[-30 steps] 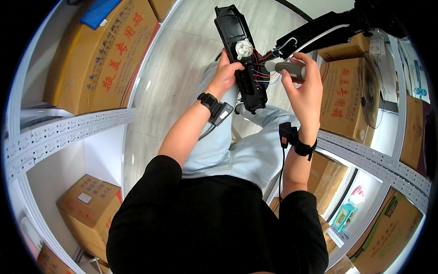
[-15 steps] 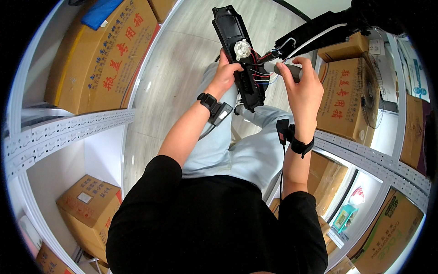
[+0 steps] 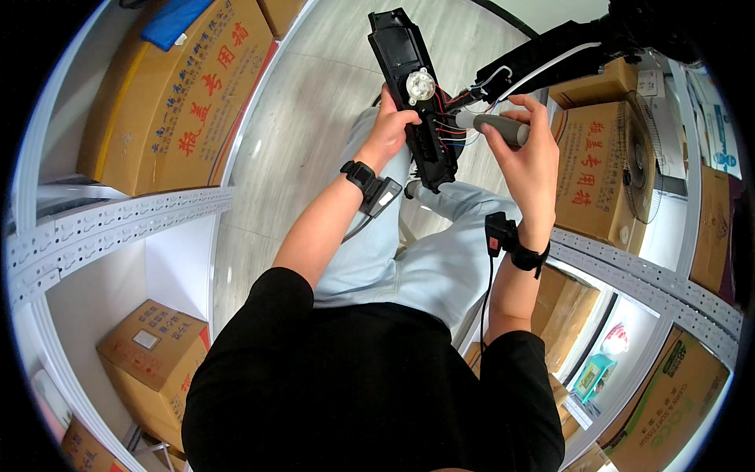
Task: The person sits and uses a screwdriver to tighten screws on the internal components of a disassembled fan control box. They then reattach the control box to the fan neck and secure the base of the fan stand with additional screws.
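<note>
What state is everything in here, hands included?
Left hand: gripping the black housing
Right hand: holding the grey tool
Black housing: slanted
Wires: exposed beside the housing
Grey tool: held, pointing toward the housing
Fan: spinning or not, cannot tell
Lower-left carton: shut

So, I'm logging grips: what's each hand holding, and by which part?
Left hand: black housing, by its left edge around mid-length. Right hand: grey tool, by its darker handle.
</note>
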Action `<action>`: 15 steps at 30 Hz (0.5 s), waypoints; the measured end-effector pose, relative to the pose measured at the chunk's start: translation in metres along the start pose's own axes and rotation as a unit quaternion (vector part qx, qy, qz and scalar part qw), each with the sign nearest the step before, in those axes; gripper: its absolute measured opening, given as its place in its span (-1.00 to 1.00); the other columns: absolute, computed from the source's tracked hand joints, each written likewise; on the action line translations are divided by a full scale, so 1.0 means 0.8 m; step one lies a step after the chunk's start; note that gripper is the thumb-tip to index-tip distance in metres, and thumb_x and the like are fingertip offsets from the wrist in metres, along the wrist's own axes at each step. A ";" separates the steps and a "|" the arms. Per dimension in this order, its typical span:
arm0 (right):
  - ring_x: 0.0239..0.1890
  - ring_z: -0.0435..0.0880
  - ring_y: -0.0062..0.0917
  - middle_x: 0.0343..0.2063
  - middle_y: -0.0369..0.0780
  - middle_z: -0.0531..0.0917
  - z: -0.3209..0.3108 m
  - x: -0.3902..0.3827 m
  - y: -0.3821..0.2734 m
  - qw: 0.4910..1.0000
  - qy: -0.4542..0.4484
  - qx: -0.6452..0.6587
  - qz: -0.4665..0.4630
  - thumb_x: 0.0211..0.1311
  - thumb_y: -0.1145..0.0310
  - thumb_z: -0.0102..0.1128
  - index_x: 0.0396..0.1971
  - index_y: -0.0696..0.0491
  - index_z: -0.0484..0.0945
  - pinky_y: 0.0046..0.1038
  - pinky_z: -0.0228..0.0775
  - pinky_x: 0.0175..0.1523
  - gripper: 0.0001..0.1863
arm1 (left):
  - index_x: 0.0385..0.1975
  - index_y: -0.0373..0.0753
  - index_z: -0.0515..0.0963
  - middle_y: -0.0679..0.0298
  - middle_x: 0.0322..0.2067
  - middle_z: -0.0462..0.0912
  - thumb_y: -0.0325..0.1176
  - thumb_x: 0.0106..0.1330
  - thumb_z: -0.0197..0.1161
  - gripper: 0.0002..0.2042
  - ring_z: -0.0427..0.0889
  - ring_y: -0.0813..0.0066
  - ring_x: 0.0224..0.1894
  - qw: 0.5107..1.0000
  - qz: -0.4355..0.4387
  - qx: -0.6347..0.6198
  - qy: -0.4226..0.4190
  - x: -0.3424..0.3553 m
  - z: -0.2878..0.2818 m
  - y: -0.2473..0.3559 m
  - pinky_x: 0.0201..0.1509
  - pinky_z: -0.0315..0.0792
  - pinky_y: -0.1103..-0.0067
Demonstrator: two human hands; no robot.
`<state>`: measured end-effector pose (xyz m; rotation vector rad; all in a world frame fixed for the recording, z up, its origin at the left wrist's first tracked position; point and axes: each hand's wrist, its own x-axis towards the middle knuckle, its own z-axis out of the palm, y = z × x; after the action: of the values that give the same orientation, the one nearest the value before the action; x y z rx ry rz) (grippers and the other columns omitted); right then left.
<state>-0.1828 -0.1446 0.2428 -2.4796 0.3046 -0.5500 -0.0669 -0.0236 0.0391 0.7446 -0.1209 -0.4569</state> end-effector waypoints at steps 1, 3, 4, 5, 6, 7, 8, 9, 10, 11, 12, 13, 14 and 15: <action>-0.32 0.68 -0.19 -0.37 -0.05 0.63 0.002 0.000 -0.002 0.998 -0.006 -0.052 0.044 0.13 0.11 0.43 -0.01 0.11 0.43 -0.29 0.50 -0.31 -0.45 | 0.25 -0.15 0.16 0.26 0.05 0.41 -0.79 -0.14 0.05 -0.20 0.45 0.36 0.07 1.000 -0.001 0.001 -0.001 0.000 -0.003 0.001 -0.14 0.48 0.55; -0.17 0.67 -0.24 -0.22 -0.05 0.63 0.000 0.006 -0.007 0.978 -0.039 -0.171 0.115 0.11 0.14 0.46 0.05 0.12 0.42 -0.31 0.51 -0.24 -0.40 | 0.27 -0.14 0.16 0.26 0.08 0.41 -0.79 -0.13 0.05 -0.19 0.44 0.35 0.11 1.000 0.001 0.009 -0.002 0.001 -0.005 0.000 -0.07 0.47 0.53; -0.18 0.67 -0.24 -0.23 -0.05 0.63 -0.001 0.006 -0.007 0.987 -0.029 -0.137 0.076 0.11 0.15 0.46 0.04 0.12 0.43 -0.31 0.50 -0.24 -0.42 | 0.29 -0.13 0.15 0.26 0.10 0.41 -0.79 -0.12 0.05 -0.18 0.43 0.33 0.14 1.000 0.004 0.017 -0.002 0.000 -0.006 -0.001 -0.01 0.47 0.52; -0.20 0.67 -0.24 -0.25 -0.06 0.64 -0.004 0.004 -0.005 0.994 -0.017 -0.103 0.037 0.11 0.15 0.45 0.02 0.12 0.44 -0.30 0.50 -0.23 -0.43 | 0.31 -0.12 0.15 0.25 0.13 0.41 -0.79 -0.11 0.04 -0.17 0.43 0.32 0.18 1.000 0.006 0.023 -0.002 0.000 -0.004 0.000 0.05 0.47 0.50; -0.21 0.67 -0.25 -0.26 -0.07 0.64 -0.007 0.002 0.000 0.998 -0.006 -0.068 -0.002 0.11 0.15 0.45 0.00 0.12 0.45 -0.30 0.49 -0.23 -0.45 | 0.31 -0.12 0.15 0.25 0.13 0.41 -0.79 -0.11 0.04 -0.17 0.43 0.32 0.18 1.000 0.001 0.020 0.000 0.000 -0.002 0.000 0.05 0.47 0.50; -0.23 0.66 -0.26 -0.28 -0.09 0.65 -0.003 0.003 0.014 0.998 0.016 -0.001 -0.065 0.11 0.16 0.45 -0.02 0.13 0.47 -0.30 0.48 -0.22 -0.47 | 0.30 -0.12 0.15 0.25 0.13 0.41 -0.79 -0.11 0.04 -0.18 0.43 0.32 0.17 1.000 -0.005 0.016 0.003 0.000 0.000 0.000 0.05 0.47 0.50; -0.24 0.66 -0.25 -0.28 -0.09 0.65 -0.004 0.004 0.013 0.999 -0.006 -0.004 -0.050 0.11 0.16 0.45 -0.03 0.13 0.47 -0.30 0.49 -0.22 -0.47 | 0.30 -0.12 0.16 0.25 0.13 0.41 -0.79 -0.11 0.04 -0.18 0.43 0.32 0.17 1.000 -0.011 0.012 0.007 -0.001 -0.001 -0.001 0.05 0.47 0.50; -0.25 0.66 -0.25 -0.28 -0.08 0.65 -0.006 0.003 0.011 0.999 -0.029 -0.007 -0.035 0.12 0.16 0.45 -0.03 0.13 0.48 -0.30 0.49 -0.22 -0.48 | 0.30 -0.12 0.16 0.25 0.13 0.41 -0.80 -0.11 0.04 -0.18 0.43 0.32 0.17 1.000 -0.008 0.010 0.004 0.000 -0.003 -0.002 0.05 0.47 0.50; -0.25 0.66 -0.25 -0.29 -0.07 0.65 -0.009 0.003 0.007 0.998 -0.051 -0.010 -0.020 0.12 0.16 0.44 -0.03 0.13 0.48 -0.31 0.49 -0.22 -0.48 | 0.30 -0.12 0.16 0.25 0.13 0.41 -0.80 -0.11 0.04 -0.18 0.43 0.32 0.17 1.000 -0.006 0.009 0.001 0.002 -0.005 -0.002 0.05 0.47 0.50; -0.26 0.68 -0.24 -0.31 -0.05 0.65 -0.012 0.003 -0.003 0.996 -0.042 -0.076 0.029 0.13 0.16 0.43 -0.06 0.13 0.50 -0.30 0.50 -0.23 -0.52 | 0.30 -0.12 0.16 0.25 0.13 0.40 -0.80 -0.11 0.04 -0.18 0.43 0.32 0.17 1.000 -0.003 0.007 -0.002 0.002 -0.007 -0.002 0.05 0.47 0.50; -0.26 0.68 -0.23 -0.31 -0.05 0.65 -0.009 0.005 -0.003 0.990 -0.048 -0.110 0.069 0.14 0.16 0.42 -0.06 0.13 0.50 -0.30 0.50 -0.23 -0.52 | 0.30 -0.12 0.16 0.25 0.14 0.40 -0.81 -0.11 0.04 -0.18 0.43 0.32 0.17 1.000 -0.001 0.007 0.000 0.002 -0.009 -0.003 0.05 0.47 0.50; -0.25 0.68 -0.22 -0.31 -0.04 0.65 -0.005 0.010 -0.001 0.982 -0.054 -0.144 0.109 0.14 0.16 0.42 -0.06 0.13 0.50 -0.29 0.50 -0.22 -0.53 | 0.30 -0.12 0.16 0.25 0.14 0.40 -0.81 -0.11 0.04 -0.18 0.43 0.32 0.17 1.000 0.000 0.008 0.003 0.001 -0.011 -0.004 0.05 0.47 0.50; -0.25 0.69 -0.22 -0.31 -0.04 0.65 -0.002 0.012 0.002 0.971 -0.058 -0.178 0.150 0.15 0.16 0.42 -0.06 0.13 0.50 -0.29 0.51 -0.22 -0.53 | 0.30 -0.12 0.16 0.25 0.14 0.40 -0.81 -0.11 0.04 -0.18 0.43 0.32 0.17 1.000 0.001 0.008 0.003 0.002 -0.009 -0.003 0.05 0.47 0.50; -0.29 0.69 -0.20 -0.36 -0.06 0.65 -0.002 0.005 0.011 0.982 -0.028 -0.165 0.090 0.17 0.16 0.40 -0.08 0.12 0.50 -0.30 0.51 -0.26 -0.55 | 0.30 -0.13 0.16 0.25 0.14 0.40 -0.81 -0.11 0.04 -0.18 0.43 0.32 0.17 1.000 0.005 0.006 0.003 0.003 -0.006 -0.003 0.06 0.46 0.50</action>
<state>-0.1808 -0.1539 0.2400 -2.7406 0.6359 -0.3776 -0.0645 -0.0228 0.0336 0.7572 -0.1222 -0.4441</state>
